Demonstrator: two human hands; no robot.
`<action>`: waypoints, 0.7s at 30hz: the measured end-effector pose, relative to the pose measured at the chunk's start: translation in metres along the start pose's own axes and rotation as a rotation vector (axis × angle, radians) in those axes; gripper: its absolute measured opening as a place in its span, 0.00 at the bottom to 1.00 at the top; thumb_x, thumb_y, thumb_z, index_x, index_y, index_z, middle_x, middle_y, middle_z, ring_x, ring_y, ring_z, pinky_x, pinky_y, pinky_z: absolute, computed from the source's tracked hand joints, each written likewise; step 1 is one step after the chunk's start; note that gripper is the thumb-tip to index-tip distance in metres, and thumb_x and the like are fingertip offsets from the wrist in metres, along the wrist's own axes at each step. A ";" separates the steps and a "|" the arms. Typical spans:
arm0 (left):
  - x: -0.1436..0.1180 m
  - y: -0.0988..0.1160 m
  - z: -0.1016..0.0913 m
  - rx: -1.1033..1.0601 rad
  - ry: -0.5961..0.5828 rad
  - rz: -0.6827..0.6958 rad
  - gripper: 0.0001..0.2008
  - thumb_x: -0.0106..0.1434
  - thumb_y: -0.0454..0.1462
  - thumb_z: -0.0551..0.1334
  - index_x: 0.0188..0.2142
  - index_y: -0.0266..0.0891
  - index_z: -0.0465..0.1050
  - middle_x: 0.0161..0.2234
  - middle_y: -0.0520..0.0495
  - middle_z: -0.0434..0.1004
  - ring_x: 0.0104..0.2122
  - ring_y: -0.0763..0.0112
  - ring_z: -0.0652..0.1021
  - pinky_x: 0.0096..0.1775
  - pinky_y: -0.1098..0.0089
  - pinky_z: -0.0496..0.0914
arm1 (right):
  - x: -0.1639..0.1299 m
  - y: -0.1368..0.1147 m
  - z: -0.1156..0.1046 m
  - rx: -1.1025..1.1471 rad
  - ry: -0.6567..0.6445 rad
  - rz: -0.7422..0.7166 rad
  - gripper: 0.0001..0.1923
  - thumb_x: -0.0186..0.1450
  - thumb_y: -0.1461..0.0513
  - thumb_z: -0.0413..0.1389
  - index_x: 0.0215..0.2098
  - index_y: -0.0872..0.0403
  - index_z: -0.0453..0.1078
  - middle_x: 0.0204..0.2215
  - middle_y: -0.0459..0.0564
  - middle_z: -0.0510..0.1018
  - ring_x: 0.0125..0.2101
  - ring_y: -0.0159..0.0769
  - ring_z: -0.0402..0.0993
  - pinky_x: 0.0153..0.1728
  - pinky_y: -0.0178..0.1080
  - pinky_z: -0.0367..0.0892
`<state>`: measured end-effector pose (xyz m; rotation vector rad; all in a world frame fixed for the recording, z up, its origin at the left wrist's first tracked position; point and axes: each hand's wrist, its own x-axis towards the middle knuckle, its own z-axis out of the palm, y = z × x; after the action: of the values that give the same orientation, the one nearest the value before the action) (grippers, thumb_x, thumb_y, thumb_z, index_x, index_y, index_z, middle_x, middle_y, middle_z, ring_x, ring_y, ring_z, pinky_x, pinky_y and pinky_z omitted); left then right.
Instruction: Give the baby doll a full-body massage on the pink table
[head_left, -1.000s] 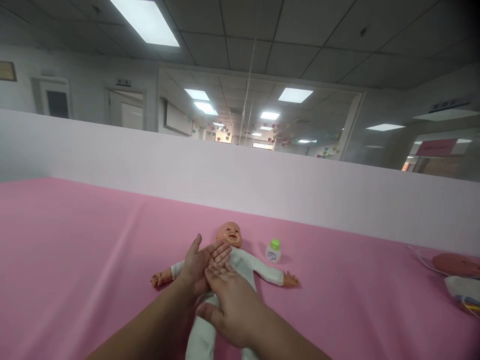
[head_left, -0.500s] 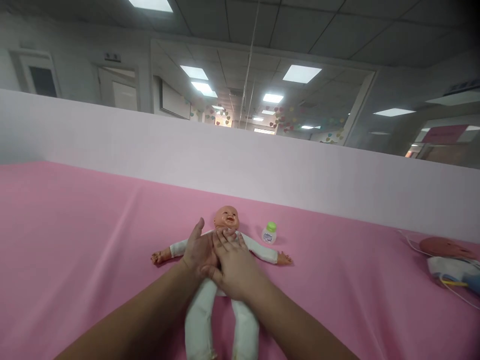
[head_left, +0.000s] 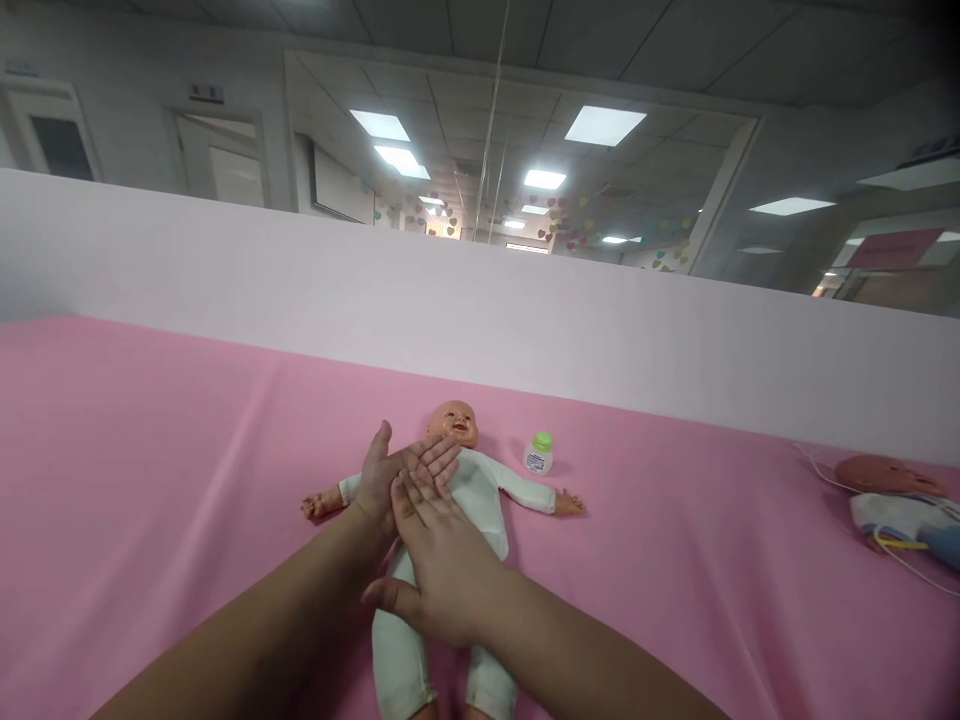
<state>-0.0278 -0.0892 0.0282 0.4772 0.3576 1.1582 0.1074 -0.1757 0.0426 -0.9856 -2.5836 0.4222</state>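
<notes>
A baby doll (head_left: 480, 490) in a white bodysuit lies on its back on the pink tabletop (head_left: 150, 480), arms spread, head pointing away from me. My left hand (head_left: 386, 478) rests flat on the doll's chest near its right shoulder, fingers together and extended. My right hand (head_left: 435, 560) lies palm-down over the doll's belly, its fingertips overlapping my left hand's fingers. Neither hand grips anything. A small white bottle with a green cap (head_left: 538, 454) stands upright just right of the doll's head.
A low white partition (head_left: 525, 320) runs along the table's far edge. At the far right lie a second doll head (head_left: 885, 473), a white and blue bundle (head_left: 911, 520) and thin white cords.
My right hand slid down from the doll's upper chest toward its belly. My left hand's fingers show again on the chest. The view shifted slightly.
</notes>
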 end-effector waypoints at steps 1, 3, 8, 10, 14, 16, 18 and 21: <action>-0.001 -0.005 0.003 0.005 0.004 -0.022 0.47 0.71 0.63 0.49 0.74 0.29 0.50 0.64 0.23 0.71 0.65 0.43 0.72 0.63 0.44 0.68 | 0.001 0.003 -0.001 -0.006 0.011 0.014 0.53 0.72 0.37 0.48 0.78 0.66 0.40 0.77 0.65 0.40 0.77 0.56 0.33 0.75 0.57 0.36; -0.003 -0.014 0.009 0.006 0.009 -0.063 0.47 0.70 0.63 0.51 0.73 0.29 0.54 0.63 0.24 0.72 0.64 0.41 0.73 0.63 0.43 0.67 | 0.004 0.012 -0.004 -0.020 0.029 0.055 0.53 0.72 0.37 0.48 0.77 0.66 0.40 0.77 0.66 0.40 0.77 0.56 0.33 0.75 0.58 0.35; -0.006 -0.011 0.008 0.028 -0.037 -0.072 0.47 0.69 0.64 0.49 0.71 0.28 0.57 0.63 0.25 0.72 0.64 0.40 0.72 0.66 0.43 0.62 | 0.006 0.031 -0.011 -0.038 0.032 0.195 0.51 0.73 0.38 0.48 0.78 0.63 0.39 0.77 0.62 0.39 0.77 0.52 0.30 0.75 0.57 0.32; -0.004 -0.002 0.002 0.045 0.009 -0.017 0.47 0.70 0.64 0.49 0.71 0.26 0.57 0.63 0.25 0.72 0.65 0.44 0.72 0.66 0.48 0.64 | 0.004 0.031 -0.011 -0.028 -0.002 0.210 0.52 0.72 0.38 0.50 0.78 0.62 0.39 0.77 0.61 0.39 0.77 0.53 0.31 0.75 0.58 0.31; 0.003 0.011 -0.010 0.047 0.102 0.091 0.49 0.70 0.64 0.50 0.71 0.21 0.56 0.63 0.22 0.71 0.65 0.50 0.72 0.62 0.58 0.70 | -0.003 0.016 -0.009 0.030 -0.068 0.132 0.56 0.69 0.36 0.53 0.78 0.62 0.38 0.77 0.62 0.39 0.77 0.53 0.34 0.75 0.57 0.34; 0.005 0.012 -0.012 0.043 0.079 0.081 0.49 0.70 0.64 0.50 0.72 0.23 0.54 0.63 0.23 0.72 0.66 0.50 0.71 0.62 0.58 0.70 | -0.006 0.006 -0.008 0.067 -0.082 0.068 0.54 0.71 0.36 0.51 0.78 0.62 0.39 0.77 0.62 0.39 0.77 0.53 0.34 0.75 0.57 0.35; 0.004 0.009 -0.011 0.040 0.029 0.028 0.49 0.70 0.65 0.48 0.73 0.26 0.51 0.63 0.25 0.72 0.67 0.50 0.69 0.63 0.55 0.69 | -0.007 -0.001 -0.007 0.087 -0.075 0.025 0.52 0.73 0.37 0.48 0.78 0.62 0.38 0.77 0.62 0.38 0.77 0.53 0.33 0.75 0.58 0.35; -0.002 -0.001 -0.001 0.035 -0.039 -0.050 0.49 0.70 0.65 0.46 0.75 0.29 0.49 0.64 0.26 0.71 0.69 0.47 0.67 0.66 0.47 0.63 | -0.005 0.002 -0.008 0.050 -0.031 0.034 0.51 0.74 0.38 0.46 0.78 0.63 0.36 0.77 0.63 0.37 0.77 0.52 0.30 0.75 0.58 0.31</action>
<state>-0.0289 -0.0915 0.0268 0.5183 0.3547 1.0943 0.1154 -0.1763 0.0478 -1.0143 -2.5742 0.5121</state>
